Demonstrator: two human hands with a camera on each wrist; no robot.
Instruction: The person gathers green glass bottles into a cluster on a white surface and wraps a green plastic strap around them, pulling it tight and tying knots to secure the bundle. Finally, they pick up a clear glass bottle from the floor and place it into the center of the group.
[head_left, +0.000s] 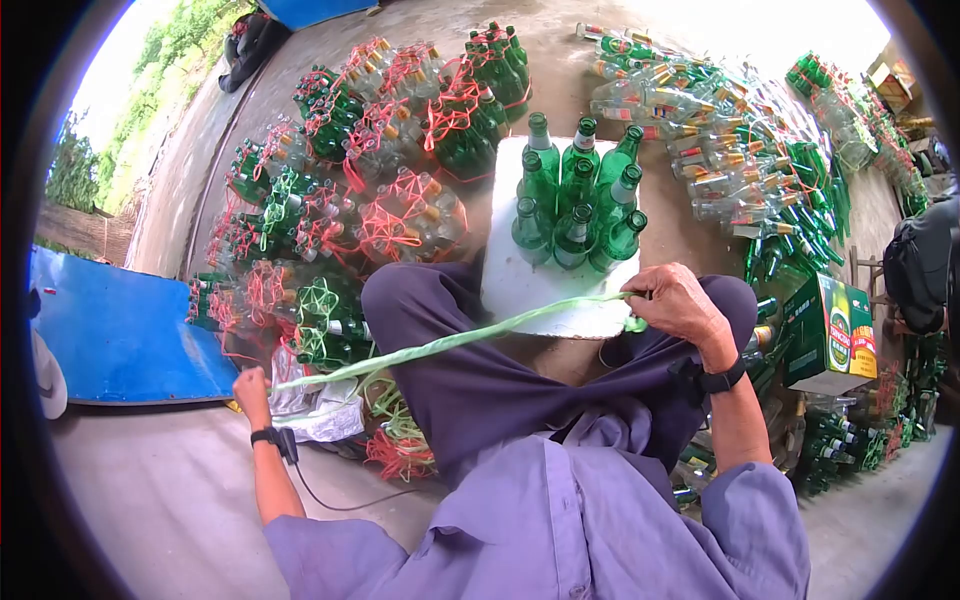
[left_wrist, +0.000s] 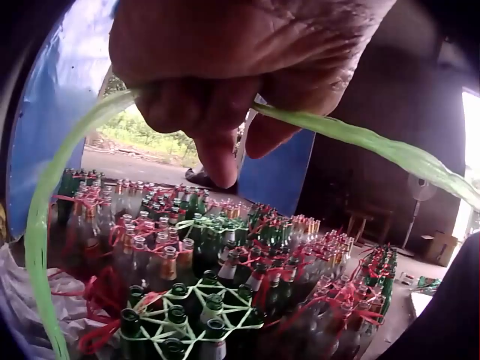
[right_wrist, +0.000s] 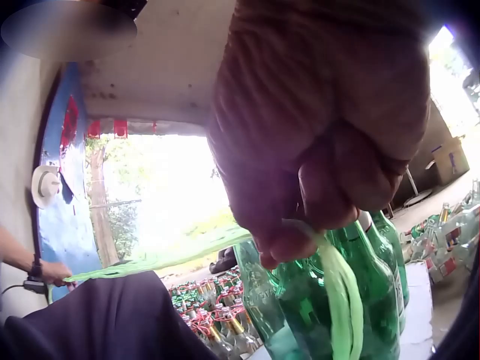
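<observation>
A light green plastic twine runs stretched between both hands across the person's lap. My left hand, out at the left, grips one end region, and in the left wrist view a length of the twine hangs down past the fingers. My right hand pinches the other part above the right knee, with a loose tail dropping from the fingertips. Just beyond that hand, several green glass bottles stand upright in a tight cluster on a white board.
Bundles of bottles tied with red twine stand at the left and ahead. Loose bottles lie piled at the right, near a green beer carton. A blue panel and a pile of loose twine are on the left.
</observation>
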